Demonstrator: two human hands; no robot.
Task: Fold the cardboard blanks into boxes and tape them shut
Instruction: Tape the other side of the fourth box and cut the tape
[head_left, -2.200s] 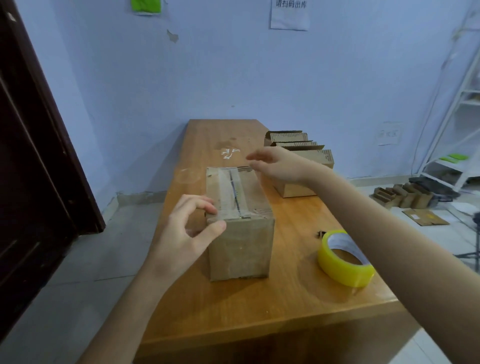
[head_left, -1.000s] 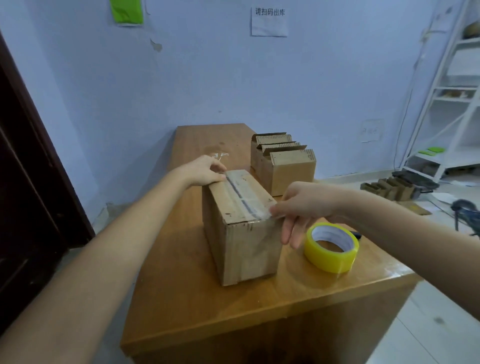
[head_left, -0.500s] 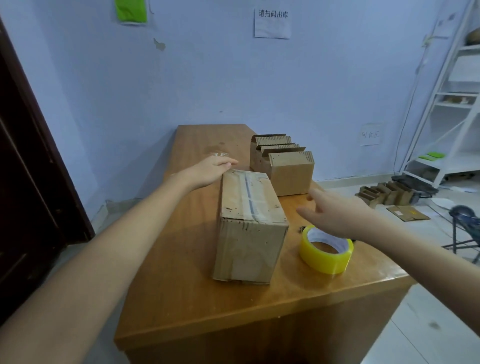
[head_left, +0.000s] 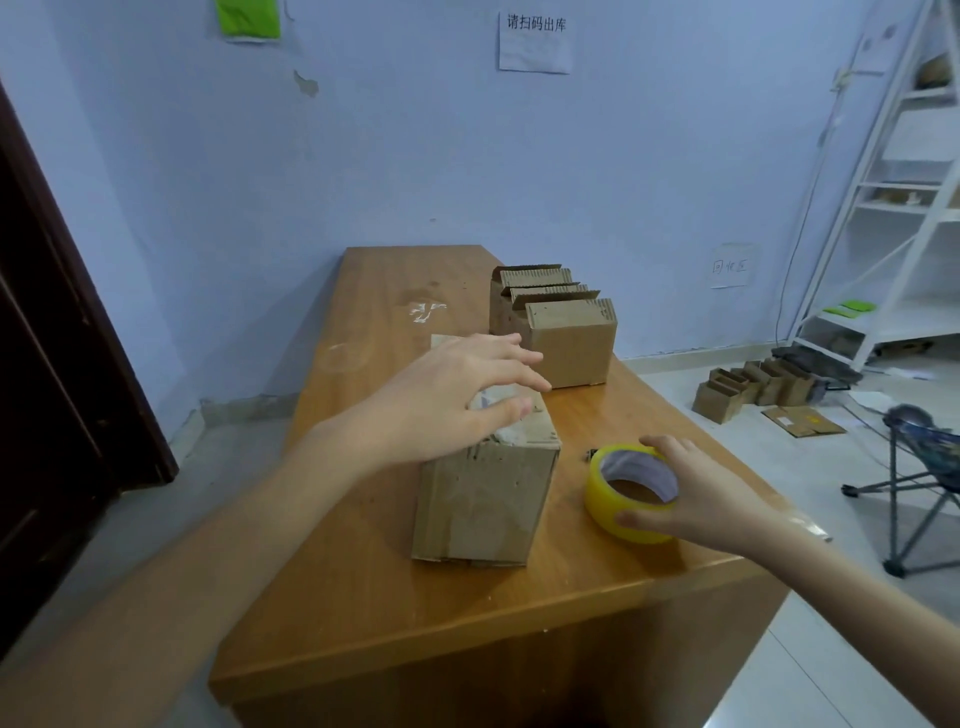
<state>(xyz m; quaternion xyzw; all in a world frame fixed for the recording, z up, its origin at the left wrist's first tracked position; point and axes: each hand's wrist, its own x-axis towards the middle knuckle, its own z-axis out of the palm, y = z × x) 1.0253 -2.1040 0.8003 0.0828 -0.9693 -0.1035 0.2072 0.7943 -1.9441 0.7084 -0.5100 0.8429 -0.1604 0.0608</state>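
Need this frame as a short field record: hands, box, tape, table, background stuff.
left hand: over the top of the closed box, fingers spread and mostly straight
right hand: grips the tape roll, thumb on its near side
closed box: cardboard, on the table, tape visible on top
tape roll: yellow, flat on the table, right of the closed box
open boxes: grouped at the far right of the table
table: wooden
floor cardboard: by the white shelf
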